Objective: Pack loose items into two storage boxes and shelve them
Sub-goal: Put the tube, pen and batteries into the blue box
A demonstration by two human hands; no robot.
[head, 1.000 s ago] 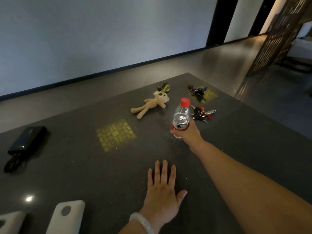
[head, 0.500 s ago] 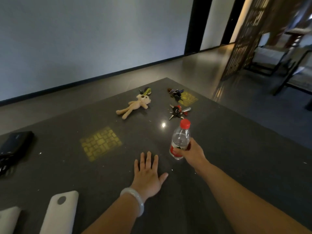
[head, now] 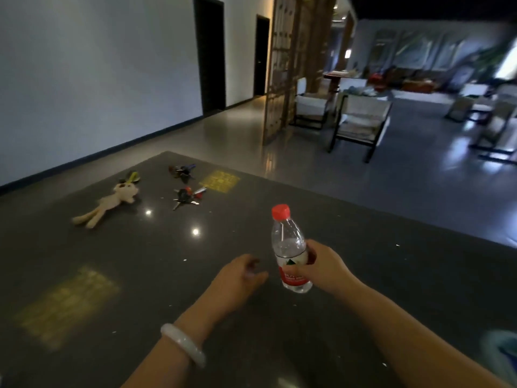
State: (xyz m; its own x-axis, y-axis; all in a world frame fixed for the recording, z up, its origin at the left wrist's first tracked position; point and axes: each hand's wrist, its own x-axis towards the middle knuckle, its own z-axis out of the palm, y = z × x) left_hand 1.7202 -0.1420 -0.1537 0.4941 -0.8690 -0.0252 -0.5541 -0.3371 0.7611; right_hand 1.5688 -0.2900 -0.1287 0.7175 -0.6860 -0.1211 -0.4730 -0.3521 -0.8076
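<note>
My right hand [head: 321,268] grips a clear water bottle [head: 288,250] with a red cap and red label, held upright just above the dark table [head: 391,275]. My left hand [head: 237,278] hovers beside it on the left, fingers loosely curled, holding nothing; a pale bangle sits on that wrist. Farther back on the table lie a beige plush toy [head: 109,203], a bunch of keys with red tags [head: 187,196], a second key bunch with blue and dark tags [head: 181,172] and a small yellow-green item [head: 131,177] by the plush toy's head.
The table's far edge runs diagonally from the back corner to the right. Beyond it are grey floor, a wooden lattice screen [head: 282,65] and chairs [head: 361,121]. A blurred teal thing [head: 500,357] shows at the lower right edge.
My right hand has drawn the bottle toward me. My left hand has lifted off the table and its fingers have curled. The view has swung right; the power bank and white objects left the frame.
</note>
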